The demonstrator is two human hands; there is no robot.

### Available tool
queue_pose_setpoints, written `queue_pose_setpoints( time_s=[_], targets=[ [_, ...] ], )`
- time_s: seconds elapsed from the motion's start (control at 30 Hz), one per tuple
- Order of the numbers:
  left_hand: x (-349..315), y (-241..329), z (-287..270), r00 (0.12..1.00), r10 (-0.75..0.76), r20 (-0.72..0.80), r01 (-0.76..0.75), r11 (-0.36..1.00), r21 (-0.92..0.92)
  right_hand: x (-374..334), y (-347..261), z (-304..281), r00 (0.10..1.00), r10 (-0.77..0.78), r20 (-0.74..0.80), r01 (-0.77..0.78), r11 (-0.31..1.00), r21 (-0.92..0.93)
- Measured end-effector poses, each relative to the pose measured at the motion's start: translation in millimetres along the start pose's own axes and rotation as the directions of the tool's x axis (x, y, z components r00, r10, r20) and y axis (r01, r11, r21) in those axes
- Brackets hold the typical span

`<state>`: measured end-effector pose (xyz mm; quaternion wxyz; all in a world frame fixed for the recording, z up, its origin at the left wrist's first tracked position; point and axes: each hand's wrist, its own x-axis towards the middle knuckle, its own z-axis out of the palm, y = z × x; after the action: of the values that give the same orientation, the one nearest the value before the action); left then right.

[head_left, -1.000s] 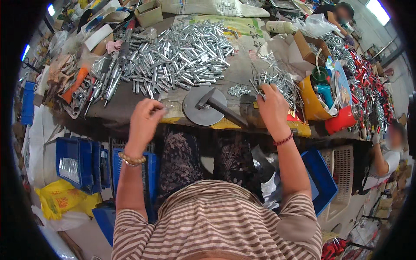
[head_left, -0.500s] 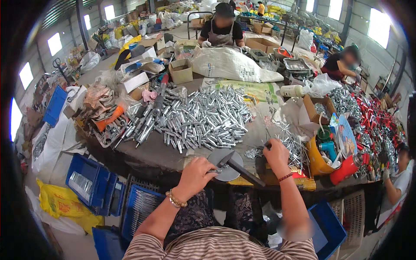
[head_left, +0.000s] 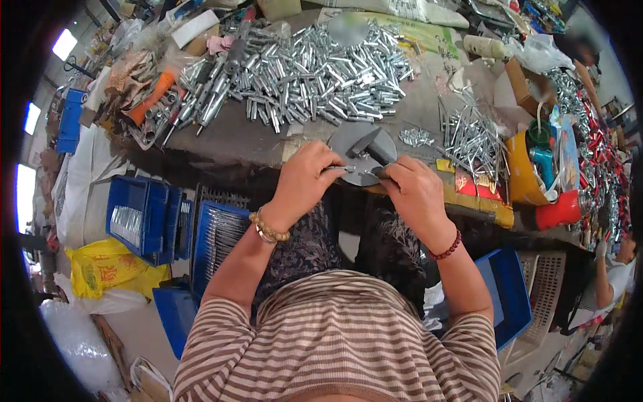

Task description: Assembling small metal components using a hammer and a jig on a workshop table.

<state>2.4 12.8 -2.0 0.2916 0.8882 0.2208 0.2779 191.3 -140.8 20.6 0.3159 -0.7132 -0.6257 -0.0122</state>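
Note:
My left hand is closed in a pinch on a small silver metal tube, whose end pokes out past the fingertips. Facing it, my right hand pinches a thin metal pin. The two ends are close together, with a small gap between them. Just beyond the fingertips, a hammer lies on a round grey metal disc at the table's near edge. A little heap of tiny metal parts lies right of the disc.
A big pile of silver metal tubes covers the table's middle. Long thin rods lie to the right, beside a yellow container. Blue trays of metal pieces stand at lower left; another blue bin stands at lower right.
My right hand has moved left from beside the tiny parts to the disc, now with a pin in its fingers. The left hand has turned its tube toward it. The view has tilted down.

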Motion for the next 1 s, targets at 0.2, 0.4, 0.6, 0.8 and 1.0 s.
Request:
queue_pose_setpoints(
  time_s=[0.2,0.4,0.6,0.8,1.0],
  targets=[
    [-6.4,9.9,-2.4,0.998,-0.062,0.015,0.063,0.998,-0.032,-3.2,-6.9,5.0,0.998,-0.055,-0.034,0.052,0.997,-0.063],
    [-7.7,0.9,0.7,1.000,-0.028,0.008,0.028,0.999,-0.039,2.9,-2.1,11.7,0.987,-0.155,-0.048,0.152,0.987,-0.043],
    [-9.9,3.9,3.4,0.994,-0.112,0.015,0.113,0.982,-0.148,6.4,-1.0,13.9,0.981,-0.187,-0.054,0.185,0.982,-0.034],
    [-8.9,6.9,4.6,0.999,-0.054,-0.006,0.053,0.995,-0.085,9.7,-1.0,19.4,0.983,-0.179,-0.038,0.179,0.984,-0.018],
    [-12.8,6.5,5.0,0.997,-0.075,0.018,0.075,0.996,-0.041,6.7,-1.6,22.9,0.981,-0.183,-0.069,0.183,0.983,-0.005]
  ],
)
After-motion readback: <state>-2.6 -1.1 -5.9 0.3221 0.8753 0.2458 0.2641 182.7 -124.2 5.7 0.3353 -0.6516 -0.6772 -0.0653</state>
